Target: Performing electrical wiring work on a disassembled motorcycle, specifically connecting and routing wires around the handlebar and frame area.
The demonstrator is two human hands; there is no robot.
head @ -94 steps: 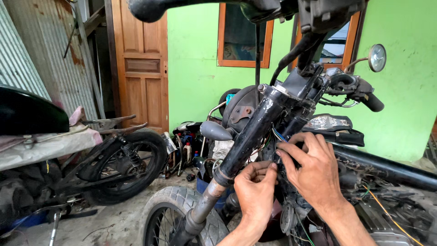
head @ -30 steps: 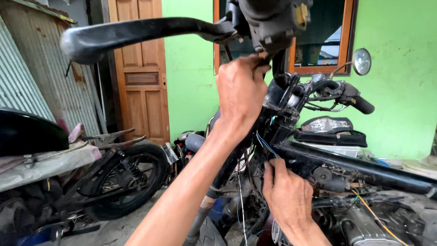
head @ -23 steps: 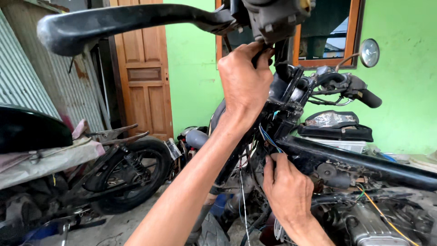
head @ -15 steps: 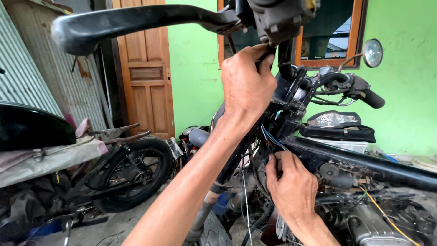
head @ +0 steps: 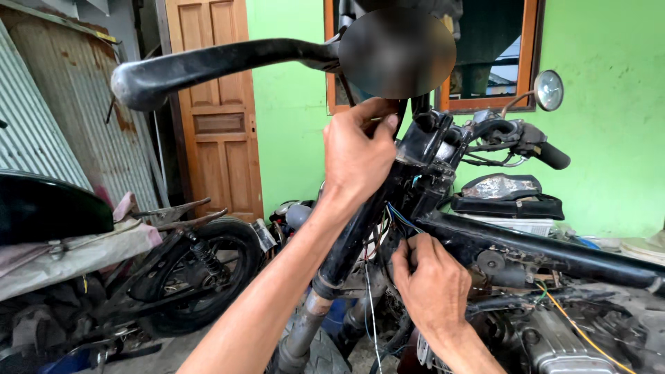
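Two hands work a stripped motorbike's front. The left hand (head: 357,156), raised, pinches a thin cable (head: 400,116) under the handlebar (head: 208,66). Below it, the right hand (head: 433,287) has fingers curled among loose wires (head: 398,218) beside the fork tube (head: 350,246). A hard tug could likely snap a wire or pull a connector loose.

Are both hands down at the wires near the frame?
No, only the right hand is at the wires; the left hand is raised near the handlebar.
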